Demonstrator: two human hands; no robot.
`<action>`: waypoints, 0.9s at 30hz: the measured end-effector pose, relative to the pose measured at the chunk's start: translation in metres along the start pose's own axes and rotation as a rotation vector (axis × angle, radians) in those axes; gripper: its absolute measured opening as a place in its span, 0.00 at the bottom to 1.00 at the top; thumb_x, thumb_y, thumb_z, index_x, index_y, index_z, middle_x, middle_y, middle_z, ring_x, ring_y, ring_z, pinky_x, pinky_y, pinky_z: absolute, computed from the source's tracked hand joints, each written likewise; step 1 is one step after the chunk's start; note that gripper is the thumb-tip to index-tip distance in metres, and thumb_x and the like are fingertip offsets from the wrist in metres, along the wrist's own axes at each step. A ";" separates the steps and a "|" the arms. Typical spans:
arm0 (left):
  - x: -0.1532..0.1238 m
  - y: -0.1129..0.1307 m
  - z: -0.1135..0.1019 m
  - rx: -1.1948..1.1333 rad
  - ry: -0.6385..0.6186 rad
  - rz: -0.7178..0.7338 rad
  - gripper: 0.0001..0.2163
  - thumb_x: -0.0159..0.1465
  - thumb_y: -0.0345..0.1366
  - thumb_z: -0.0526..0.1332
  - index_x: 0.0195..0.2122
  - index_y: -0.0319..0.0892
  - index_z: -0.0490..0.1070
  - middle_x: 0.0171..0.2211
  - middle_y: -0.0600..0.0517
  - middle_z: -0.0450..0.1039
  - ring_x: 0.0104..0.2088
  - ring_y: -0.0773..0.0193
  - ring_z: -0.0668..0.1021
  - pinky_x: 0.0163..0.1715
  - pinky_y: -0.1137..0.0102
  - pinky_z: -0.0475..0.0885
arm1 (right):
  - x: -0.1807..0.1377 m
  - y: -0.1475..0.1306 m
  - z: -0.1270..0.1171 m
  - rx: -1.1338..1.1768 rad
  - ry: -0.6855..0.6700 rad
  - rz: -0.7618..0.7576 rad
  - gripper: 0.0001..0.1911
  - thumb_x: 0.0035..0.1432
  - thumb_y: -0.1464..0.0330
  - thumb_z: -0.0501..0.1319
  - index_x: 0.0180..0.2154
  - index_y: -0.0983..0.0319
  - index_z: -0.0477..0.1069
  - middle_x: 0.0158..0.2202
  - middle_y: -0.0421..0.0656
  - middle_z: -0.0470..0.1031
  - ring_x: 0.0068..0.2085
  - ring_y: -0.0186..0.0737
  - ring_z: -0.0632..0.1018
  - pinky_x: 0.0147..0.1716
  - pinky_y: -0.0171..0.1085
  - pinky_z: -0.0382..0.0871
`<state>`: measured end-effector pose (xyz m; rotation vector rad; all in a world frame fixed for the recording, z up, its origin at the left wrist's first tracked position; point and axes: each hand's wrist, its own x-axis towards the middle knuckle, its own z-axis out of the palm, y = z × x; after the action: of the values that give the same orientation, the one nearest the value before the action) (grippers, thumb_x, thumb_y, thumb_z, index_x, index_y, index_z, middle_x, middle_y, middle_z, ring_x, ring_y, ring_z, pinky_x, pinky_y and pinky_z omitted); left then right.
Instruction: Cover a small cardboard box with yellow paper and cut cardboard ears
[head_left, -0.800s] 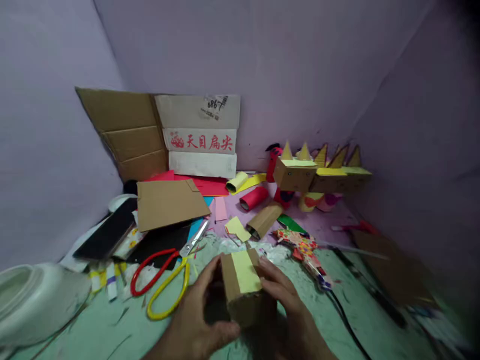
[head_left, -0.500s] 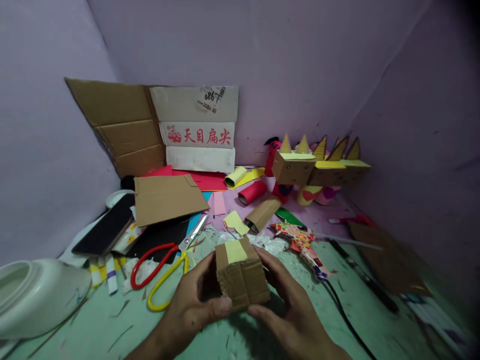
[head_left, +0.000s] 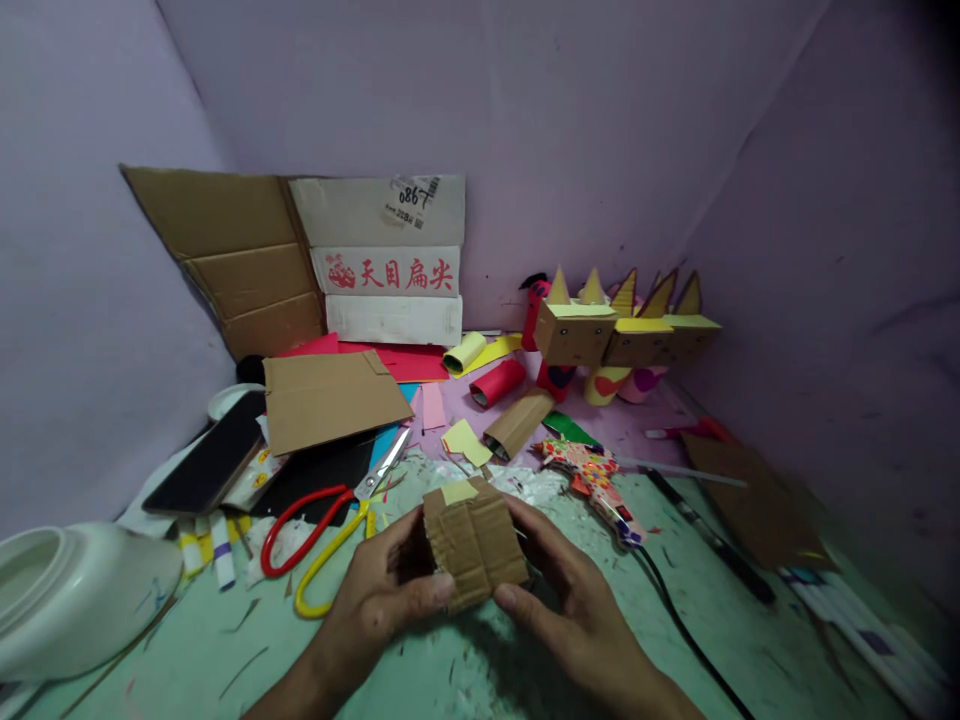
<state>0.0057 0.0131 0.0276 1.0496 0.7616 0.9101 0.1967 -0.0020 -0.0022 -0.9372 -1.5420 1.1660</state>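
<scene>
Between my two hands is a small cardboard box [head_left: 477,550] with a pale yellow paper strip [head_left: 459,491] on its top. My left hand [head_left: 386,585] grips its left side, thumb on the lower left of the front face. Around the right side curls my right hand [head_left: 574,600], thumb at the lower right corner. Its underside and the far fingers are hidden. Scissors [head_left: 330,520] with one red and one yellow handle lie open to the left. Beyond the box are a brown cardboard tube [head_left: 519,424] and yellow paper scraps [head_left: 466,441].
To the right lie a flower-patterned glue gun [head_left: 592,480] with a black cord and a black-handled knife [head_left: 709,535]. Cardboard animal figures [head_left: 576,338] stand at the back right. On the left are a phone [head_left: 206,450], a white pot [head_left: 82,595] and a cardboard sheet [head_left: 330,400].
The box has tipped in my hands, so its front face shows more and its top with the yellow strip shows less. The view has shifted slightly.
</scene>
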 end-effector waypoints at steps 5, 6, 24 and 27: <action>-0.001 0.003 0.001 -0.014 -0.002 -0.032 0.29 0.52 0.36 0.65 0.56 0.39 0.63 0.51 0.45 0.70 0.53 0.47 0.69 0.52 0.55 0.63 | 0.001 -0.001 0.001 0.017 -0.002 -0.002 0.28 0.53 0.68 0.62 0.56 0.51 0.59 0.58 0.46 0.62 0.58 0.47 0.65 0.54 0.47 0.61; -0.001 0.004 0.002 -0.018 -0.008 -0.036 0.29 0.52 0.35 0.65 0.56 0.40 0.63 0.51 0.45 0.70 0.53 0.47 0.69 0.53 0.56 0.62 | 0.001 -0.001 0.001 0.014 -0.005 0.003 0.28 0.53 0.67 0.62 0.56 0.52 0.59 0.58 0.46 0.62 0.57 0.47 0.65 0.54 0.47 0.61; -0.012 -0.017 -0.004 0.201 0.062 -0.067 0.43 0.51 0.42 0.66 0.63 0.40 0.43 0.59 0.38 0.59 0.58 0.45 0.62 0.55 0.52 0.58 | -0.002 0.000 0.000 -0.196 0.023 -0.066 0.32 0.49 0.74 0.62 0.55 0.54 0.56 0.60 0.50 0.57 0.60 0.52 0.61 0.56 0.49 0.59; -0.014 -0.020 -0.005 0.541 0.159 -0.007 0.44 0.51 0.38 0.66 0.64 0.43 0.40 0.61 0.39 0.55 0.59 0.44 0.61 0.56 0.48 0.55 | -0.004 0.004 -0.003 -0.298 -0.012 -0.151 0.36 0.52 0.75 0.59 0.59 0.50 0.50 0.63 0.46 0.51 0.63 0.52 0.54 0.58 0.54 0.52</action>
<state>-0.0002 -0.0023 0.0087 1.4533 1.1842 0.8045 0.2004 -0.0046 -0.0067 -0.9881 -1.7957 0.8507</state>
